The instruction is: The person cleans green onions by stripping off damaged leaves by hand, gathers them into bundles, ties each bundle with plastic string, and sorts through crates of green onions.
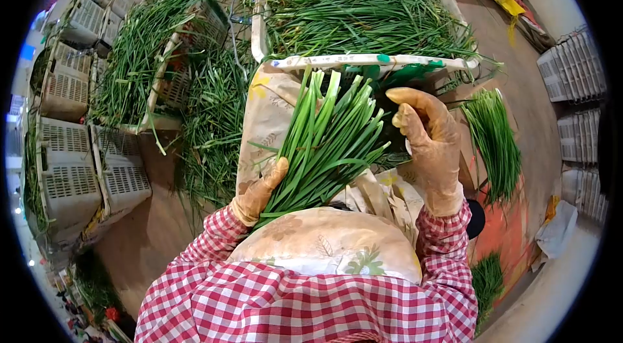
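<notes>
A thick bunch of green garlic chives [328, 142] lies across my lap, its pale cut ends pointing up and away. My left hand [261, 192], in a tan rubber glove, is closed around its lower left side, thumb on top. To the right of the bunch, apart from it, I hold up my right hand [433, 142], gloved the same way. Its index finger and thumb are bent together in a pinch; anything between the tips is too small to make out. A stained, patterned apron [324, 236] covers my lap under the bunch.
A white crate [261, 25] heaped with loose chives stands in front of me. Another filled crate [162, 83] and a pile of chives [211, 122] are at left. Tidy chives [494, 145] lie at right. Stacked baskets [68, 161] line the left; more baskets [574, 70] stand along the right.
</notes>
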A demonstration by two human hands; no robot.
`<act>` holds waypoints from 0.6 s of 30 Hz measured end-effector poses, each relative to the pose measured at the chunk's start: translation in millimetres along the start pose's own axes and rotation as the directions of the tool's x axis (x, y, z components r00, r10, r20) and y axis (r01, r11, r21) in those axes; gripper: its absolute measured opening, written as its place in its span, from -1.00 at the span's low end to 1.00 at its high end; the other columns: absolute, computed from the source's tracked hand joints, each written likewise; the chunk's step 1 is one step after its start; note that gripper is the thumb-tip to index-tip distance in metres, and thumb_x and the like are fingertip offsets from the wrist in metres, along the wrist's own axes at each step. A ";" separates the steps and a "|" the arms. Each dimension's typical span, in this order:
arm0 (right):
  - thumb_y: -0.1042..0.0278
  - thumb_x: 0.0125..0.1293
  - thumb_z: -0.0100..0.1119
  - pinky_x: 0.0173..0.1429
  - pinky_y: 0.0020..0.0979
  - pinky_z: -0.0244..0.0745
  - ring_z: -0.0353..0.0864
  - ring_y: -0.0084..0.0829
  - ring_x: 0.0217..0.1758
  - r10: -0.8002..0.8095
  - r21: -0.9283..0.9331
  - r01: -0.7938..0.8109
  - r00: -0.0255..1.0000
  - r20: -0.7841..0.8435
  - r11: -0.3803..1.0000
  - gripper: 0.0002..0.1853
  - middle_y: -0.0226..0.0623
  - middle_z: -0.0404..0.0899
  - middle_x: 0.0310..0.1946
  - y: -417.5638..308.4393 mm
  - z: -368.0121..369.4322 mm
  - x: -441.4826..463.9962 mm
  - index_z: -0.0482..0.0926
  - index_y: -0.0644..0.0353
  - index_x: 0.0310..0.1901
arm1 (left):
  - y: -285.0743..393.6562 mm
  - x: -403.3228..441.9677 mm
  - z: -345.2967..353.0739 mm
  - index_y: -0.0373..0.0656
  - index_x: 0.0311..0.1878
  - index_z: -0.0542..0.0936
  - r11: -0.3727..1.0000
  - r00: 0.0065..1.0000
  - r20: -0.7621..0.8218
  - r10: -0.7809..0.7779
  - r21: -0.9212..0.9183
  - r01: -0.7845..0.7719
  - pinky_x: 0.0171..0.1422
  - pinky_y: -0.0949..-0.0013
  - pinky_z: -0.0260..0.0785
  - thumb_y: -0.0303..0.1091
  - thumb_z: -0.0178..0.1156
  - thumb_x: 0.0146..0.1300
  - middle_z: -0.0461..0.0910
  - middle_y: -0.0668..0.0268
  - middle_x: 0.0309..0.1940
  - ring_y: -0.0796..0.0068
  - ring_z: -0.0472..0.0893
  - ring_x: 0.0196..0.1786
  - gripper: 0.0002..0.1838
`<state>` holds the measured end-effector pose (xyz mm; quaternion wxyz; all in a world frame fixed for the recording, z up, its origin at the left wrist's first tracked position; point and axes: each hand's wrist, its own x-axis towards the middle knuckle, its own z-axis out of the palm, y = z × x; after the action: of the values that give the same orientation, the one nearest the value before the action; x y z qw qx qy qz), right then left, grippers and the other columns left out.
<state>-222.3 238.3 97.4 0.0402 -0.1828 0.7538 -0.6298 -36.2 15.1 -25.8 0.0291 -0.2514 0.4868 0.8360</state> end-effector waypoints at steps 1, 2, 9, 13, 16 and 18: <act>0.34 0.28 0.24 -0.21 -0.54 0.45 0.54 -0.64 -0.34 0.064 0.035 -0.065 0.998 0.030 0.997 -0.79 -0.39 0.62 -0.35 -8.6 3.5 3.5 0.63 0.26 -0.13 | -4.2 -0.8 -2.6 -0.22 0.21 0.47 1.000 1.000 0.012 0.008 0.018 -0.008 0.19 0.46 0.38 -0.30 0.13 0.38 0.52 0.33 0.10 0.56 0.51 0.08 -0.62; 0.33 0.27 0.25 -0.22 -0.54 0.45 0.53 -0.65 -0.34 0.126 0.068 -0.130 0.990 0.063 0.989 -0.79 -0.39 0.61 -0.37 -13.0 5.6 7.7 0.63 0.25 -0.12 | -12.2 -0.2 -7.7 -0.22 0.24 0.43 1.000 0.998 0.056 -0.030 -0.007 0.031 0.22 0.45 0.36 -0.27 0.09 0.40 0.49 0.32 0.14 0.55 0.49 0.11 -0.59; 0.28 0.29 0.27 -0.43 -0.67 0.34 0.48 -0.73 -0.48 0.266 0.216 -0.332 0.920 0.288 0.918 -0.78 -0.47 0.57 -0.48 1.4 28.4 15.3 0.63 0.24 -0.14 | 26.1 -12.4 32.4 -0.20 0.38 0.24 0.998 0.959 0.279 -0.043 -0.036 0.056 0.35 0.34 0.26 -0.10 -0.02 0.43 0.36 0.24 0.28 0.42 0.39 0.26 -0.44; 0.24 0.36 0.16 -0.41 -0.63 0.39 0.50 -0.71 -0.46 0.085 0.048 -0.082 0.994 -0.070 0.995 -0.78 -0.40 0.62 -0.45 9.6 -17.4 37.8 0.64 0.21 -0.15 | 10.1 -11.6 11.9 -0.25 0.30 0.37 0.996 0.996 0.082 0.047 0.065 -0.053 0.29 0.42 0.29 -0.30 0.05 0.42 0.43 0.28 0.21 0.51 0.45 0.17 -0.56; 0.21 0.40 0.10 -0.36 -0.57 0.45 0.53 -0.66 -0.43 -0.339 -0.633 0.012 0.853 -0.397 0.774 -0.73 -0.40 0.64 -0.40 29.0 -67.9 67.2 0.61 0.19 -0.03 | 0.3 -9.7 5.5 -0.26 0.26 0.40 0.996 0.999 0.047 -0.001 -0.088 0.005 0.27 0.43 0.30 -0.37 0.08 0.40 0.45 0.29 0.19 0.53 0.46 0.15 -0.59; 0.21 0.40 0.09 -0.35 -0.57 0.46 0.54 -0.65 -0.44 -0.409 -0.733 0.061 0.860 -0.306 0.678 -0.70 -0.41 0.64 -0.36 25.1 -60.6 64.1 0.56 0.18 0.05 | 14.9 -10.6 18.5 -0.25 0.28 0.38 1.000 0.995 0.093 0.029 -0.001 -0.029 0.28 0.43 0.28 -0.32 0.06 0.41 0.44 0.28 0.20 0.51 0.45 0.17 -0.58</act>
<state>-305.1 277.6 96.4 -0.2898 -0.1328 0.8922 -0.3199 -38.6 24.8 -1.8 0.0394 -0.2051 0.4887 0.8471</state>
